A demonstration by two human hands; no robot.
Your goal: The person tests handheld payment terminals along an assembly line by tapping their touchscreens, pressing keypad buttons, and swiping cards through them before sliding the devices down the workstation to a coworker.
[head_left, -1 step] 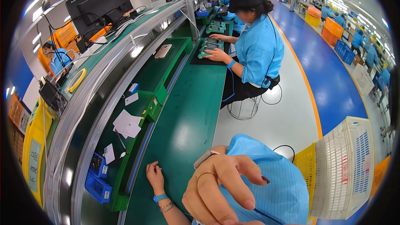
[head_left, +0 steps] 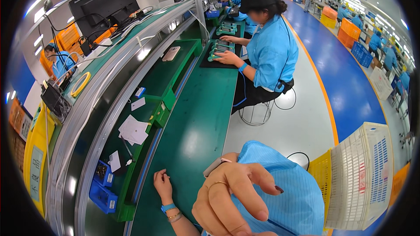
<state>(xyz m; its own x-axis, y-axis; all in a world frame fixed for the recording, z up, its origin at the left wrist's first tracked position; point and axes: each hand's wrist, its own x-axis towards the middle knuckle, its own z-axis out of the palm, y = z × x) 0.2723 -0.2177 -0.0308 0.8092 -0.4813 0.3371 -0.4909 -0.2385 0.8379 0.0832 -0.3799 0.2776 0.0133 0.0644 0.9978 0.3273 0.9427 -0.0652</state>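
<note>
My left hand [head_left: 163, 186] lies on the green worktable [head_left: 188, 142] near its front, with a blue wrist strap [head_left: 168, 207] and bracelets. Its fingers are loosely curled, and nothing shows in them. My right hand [head_left: 229, 194] is raised close in front of the view, large in the lower middle. Its fingers are bent but apart and hold nothing visible; a ring [head_left: 217, 182] is on one. A watch [head_left: 216, 165] sits at that wrist, beside the light blue striped sleeve [head_left: 284, 188]. Some fingertips are cut off by the lower edge.
A green shelf on the left bears papers [head_left: 133, 130], blue bins [head_left: 103, 199] and a phone-shaped thing [head_left: 171, 53]. Farther along, a seated co-worker [head_left: 273, 48] handles green-edged devices [head_left: 222, 49] on a black mat. Stacked crates [head_left: 361, 179] stand at right.
</note>
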